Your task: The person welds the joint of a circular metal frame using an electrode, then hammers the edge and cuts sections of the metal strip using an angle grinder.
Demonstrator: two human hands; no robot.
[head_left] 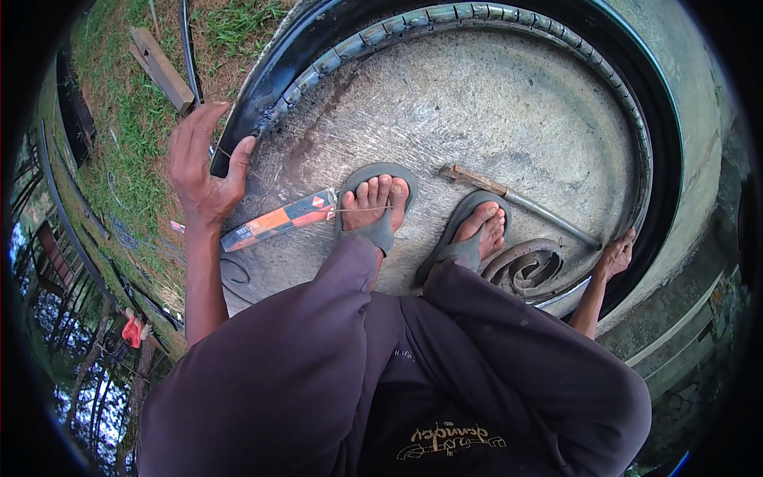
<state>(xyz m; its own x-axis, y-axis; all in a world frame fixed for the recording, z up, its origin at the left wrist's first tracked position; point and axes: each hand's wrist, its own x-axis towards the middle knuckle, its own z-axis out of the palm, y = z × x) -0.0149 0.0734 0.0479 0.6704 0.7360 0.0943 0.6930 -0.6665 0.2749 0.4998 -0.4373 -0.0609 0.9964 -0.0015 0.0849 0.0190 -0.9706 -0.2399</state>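
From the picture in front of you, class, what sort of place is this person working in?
Probably an outdoor yard used for tyre repair. A large black tyre lies on a rough concrete slab, grass grows beside it, and a hammer lies by the feet. The left hand grips the tyre's edge.

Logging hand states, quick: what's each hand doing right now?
Left hand: gripping the tyre edge, thumb over it.
Right hand: closed on the tyre's rim on the other side.
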